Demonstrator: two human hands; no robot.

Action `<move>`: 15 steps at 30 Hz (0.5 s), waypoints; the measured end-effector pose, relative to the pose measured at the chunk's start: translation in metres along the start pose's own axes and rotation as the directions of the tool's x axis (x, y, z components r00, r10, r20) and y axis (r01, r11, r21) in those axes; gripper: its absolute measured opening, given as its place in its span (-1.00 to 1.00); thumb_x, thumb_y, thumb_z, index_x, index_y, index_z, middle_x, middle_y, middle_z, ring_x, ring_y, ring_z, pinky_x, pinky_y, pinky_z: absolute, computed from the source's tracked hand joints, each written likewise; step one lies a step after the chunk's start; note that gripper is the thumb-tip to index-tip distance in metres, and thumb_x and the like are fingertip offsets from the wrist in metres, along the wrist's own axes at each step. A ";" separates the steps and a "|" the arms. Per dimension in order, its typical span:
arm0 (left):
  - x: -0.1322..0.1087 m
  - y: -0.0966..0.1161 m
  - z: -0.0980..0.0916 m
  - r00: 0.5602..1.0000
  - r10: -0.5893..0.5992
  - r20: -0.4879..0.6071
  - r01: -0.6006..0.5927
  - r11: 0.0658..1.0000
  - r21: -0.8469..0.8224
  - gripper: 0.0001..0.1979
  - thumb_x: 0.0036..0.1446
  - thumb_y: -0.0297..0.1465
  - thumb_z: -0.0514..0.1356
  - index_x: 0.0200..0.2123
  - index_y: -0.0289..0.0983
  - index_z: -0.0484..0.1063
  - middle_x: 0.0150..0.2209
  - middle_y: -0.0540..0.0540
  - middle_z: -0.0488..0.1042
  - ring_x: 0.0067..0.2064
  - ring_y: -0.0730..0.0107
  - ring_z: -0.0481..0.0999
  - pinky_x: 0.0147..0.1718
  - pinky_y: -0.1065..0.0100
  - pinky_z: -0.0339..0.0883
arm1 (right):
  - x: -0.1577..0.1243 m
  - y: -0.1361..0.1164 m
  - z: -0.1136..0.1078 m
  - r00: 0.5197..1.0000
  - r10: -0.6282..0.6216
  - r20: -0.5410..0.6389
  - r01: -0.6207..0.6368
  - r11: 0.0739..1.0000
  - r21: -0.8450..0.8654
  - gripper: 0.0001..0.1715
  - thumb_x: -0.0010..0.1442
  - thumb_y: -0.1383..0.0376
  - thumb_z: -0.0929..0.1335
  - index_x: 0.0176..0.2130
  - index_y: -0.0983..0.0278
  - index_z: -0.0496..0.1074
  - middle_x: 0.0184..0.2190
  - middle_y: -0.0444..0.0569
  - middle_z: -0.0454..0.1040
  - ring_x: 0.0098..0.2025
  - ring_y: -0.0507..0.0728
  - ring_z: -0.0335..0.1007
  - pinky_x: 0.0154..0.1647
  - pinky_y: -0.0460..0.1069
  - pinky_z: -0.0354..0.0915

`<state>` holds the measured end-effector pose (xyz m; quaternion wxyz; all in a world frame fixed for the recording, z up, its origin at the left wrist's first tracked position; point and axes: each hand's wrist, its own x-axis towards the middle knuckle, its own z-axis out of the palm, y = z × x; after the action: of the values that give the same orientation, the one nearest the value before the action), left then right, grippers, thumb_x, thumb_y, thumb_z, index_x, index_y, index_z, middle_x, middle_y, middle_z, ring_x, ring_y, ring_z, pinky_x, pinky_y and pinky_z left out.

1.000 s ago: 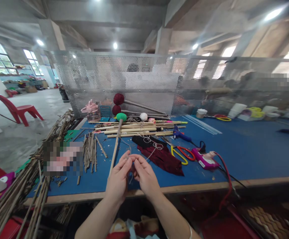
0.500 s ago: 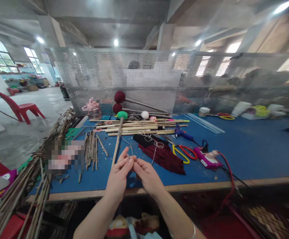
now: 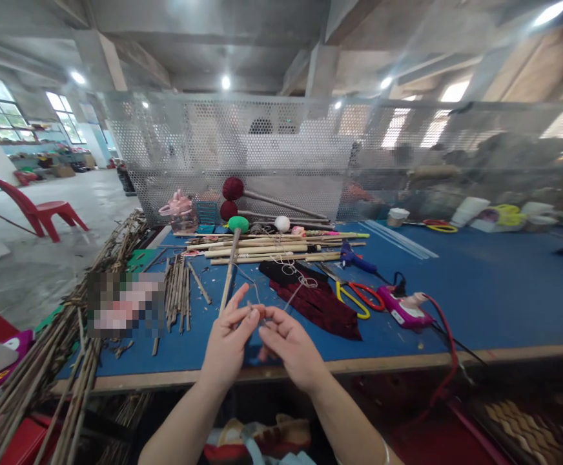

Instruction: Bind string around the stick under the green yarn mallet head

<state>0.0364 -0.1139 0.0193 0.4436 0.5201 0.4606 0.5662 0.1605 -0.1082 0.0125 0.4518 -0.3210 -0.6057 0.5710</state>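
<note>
My left hand and my right hand meet above the table's front edge, fingertips close together. Thumb and fingers of the left pinch a thin grey yarn; its index finger sticks up. The right fingers are also closed on the yarn, a strand of which runs back to loose loops on a dark red and black cloth. What lies between the fingertips is too small to make out. Just behind the left hand is a stick with a green ball head.
Bare sticks and a heap of twigs lie left. Light rods, a white ball and dark red ball-headed sticks are behind. Scissors, a glue gun and a purple power strip sit right.
My right hand's thumb and lower fingers have shifted slightly down and apart from the left fingertips. The yarn strand to the cloth now slants more toward my hands.
</note>
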 end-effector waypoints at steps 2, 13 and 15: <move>0.001 -0.002 -0.001 1.000 -0.019 -0.015 0.019 1.000 -0.019 -0.74 -0.02 -0.25 0.16 -0.35 -0.30 0.53 0.12 -0.20 0.19 0.15 0.14 0.12 0.07 0.23 0.03 | 0.002 -0.001 -0.006 0.998 -0.033 -0.051 0.027 0.994 -0.109 -0.76 0.14 0.20 0.23 -0.28 0.31 0.34 -0.59 -0.17 0.29 -0.60 -0.06 0.17 -0.56 -0.14 0.16; 0.000 0.016 -0.015 0.957 0.105 0.270 -0.262 0.713 0.650 -0.74 0.10 -0.28 0.02 -0.22 -0.12 0.46 -0.15 -0.06 0.47 -0.09 0.25 0.36 0.10 0.00 -0.26 | 0.011 -0.025 -0.032 0.910 -0.318 0.266 0.382 0.391 -0.837 -0.73 0.21 0.27 0.17 -0.37 0.27 0.39 -0.45 -0.04 0.43 -0.37 0.03 0.31 -0.36 -0.11 0.13; 0.000 0.016 -0.013 0.948 0.007 0.319 -0.208 0.771 0.602 -0.70 0.13 -0.27 -0.03 -0.27 -0.18 0.47 -0.28 -0.06 0.51 -0.23 0.31 0.41 0.02 0.13 -0.01 | 0.012 -0.026 -0.031 0.908 -0.314 0.276 0.393 0.415 -0.821 -0.73 0.22 0.27 0.17 -0.38 0.27 0.38 -0.47 -0.05 0.41 -0.38 0.02 0.30 -0.36 -0.11 0.13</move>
<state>0.0230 -0.1175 0.0350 0.2753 0.7432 0.5195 0.3192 0.1878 -0.0884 0.0385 0.3156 -0.3447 -0.8789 0.0954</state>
